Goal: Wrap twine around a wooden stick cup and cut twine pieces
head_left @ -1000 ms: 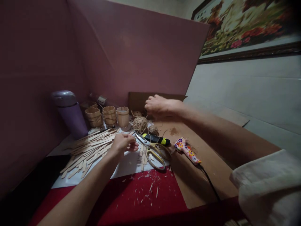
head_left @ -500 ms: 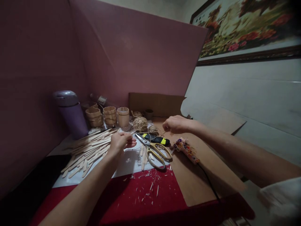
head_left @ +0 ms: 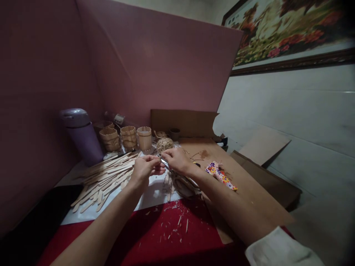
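My left hand (head_left: 145, 169) is closed in a pinch above the white paper (head_left: 149, 195), beside the heap of wooden craft sticks (head_left: 109, 175). Close against its fingertips, my right hand (head_left: 176, 160) pinches too; whatever lies between the fingers is too small to make out. Just behind the hands sits a ball of twine (head_left: 165, 144). Scissors with yellowish handles (head_left: 184, 186) lie under my right hand and wrist, partly hidden. A flower-patterned glue gun (head_left: 220, 175) rests on the cardboard to the right.
Cups clad in wooden sticks (head_left: 128, 137) stand at the back, near a purple bottle (head_left: 83, 136) and a small dark pot (head_left: 174, 134). Cardboard (head_left: 249, 207) covers the table's right side. Wood shavings lie on the red cloth (head_left: 155, 229). A pink wall rises behind.
My right hand has moved left from above the cardboard to meet my left hand, now covering part of the scissors and the black-and-yellow tool. My left hand stays nearly in place.
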Demonstrator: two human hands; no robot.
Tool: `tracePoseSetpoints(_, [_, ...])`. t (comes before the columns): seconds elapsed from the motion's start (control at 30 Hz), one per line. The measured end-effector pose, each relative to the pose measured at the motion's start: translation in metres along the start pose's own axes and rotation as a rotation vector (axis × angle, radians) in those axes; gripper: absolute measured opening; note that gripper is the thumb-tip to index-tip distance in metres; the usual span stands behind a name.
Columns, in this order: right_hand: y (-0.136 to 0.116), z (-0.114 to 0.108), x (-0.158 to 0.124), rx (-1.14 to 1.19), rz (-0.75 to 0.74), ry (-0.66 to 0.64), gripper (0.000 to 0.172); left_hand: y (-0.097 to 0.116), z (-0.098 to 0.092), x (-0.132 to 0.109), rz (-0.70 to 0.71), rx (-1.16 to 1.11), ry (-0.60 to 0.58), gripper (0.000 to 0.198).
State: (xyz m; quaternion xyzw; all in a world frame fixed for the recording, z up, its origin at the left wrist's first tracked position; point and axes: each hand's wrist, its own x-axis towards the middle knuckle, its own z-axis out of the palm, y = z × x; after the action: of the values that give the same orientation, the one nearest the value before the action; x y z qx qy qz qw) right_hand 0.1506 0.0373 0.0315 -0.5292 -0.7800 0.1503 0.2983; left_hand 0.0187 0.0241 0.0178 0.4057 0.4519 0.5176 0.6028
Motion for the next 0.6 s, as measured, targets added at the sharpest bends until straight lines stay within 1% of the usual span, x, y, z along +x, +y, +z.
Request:
tracePoseSetpoints(0.1, [0.009,0.014,0.000,0.225,0.047,0.073,0.023,-0.002,-0.002,0.001,0.002,-0.018,-0.036,0.004])
tracePoseSetpoints(0.2, [0.019,0.020,-0.002,0.305,0.024,0.114,0.015,-0.004,-0.003,0.002,-0.017,-0.028,-0.088,0.004])
tracePoseSetpoints(0.27, [0.024,0.022,-0.005,0.355,0.008,0.119,0.014,-0.004,-0.003,0.002,-0.035,-0.031,-0.100,0.006])
tracePoseSetpoints(0.4, [0.030,0.026,-0.010,0.441,-0.004,0.116,0.014,-0.004,-0.002,0.003,-0.052,-0.042,-0.077,0.010])
tracePoseSetpoints(0.53, [0.034,0.031,-0.011,0.469,0.083,0.108,0.014,-0.005,-0.002,0.005,-0.068,-0.031,-0.090,0.008])
tracePoseSetpoints(0.6, [0.035,0.034,-0.011,0.534,0.131,0.073,0.014,-0.007,-0.003,0.006,-0.067,-0.025,-0.095,0.008])
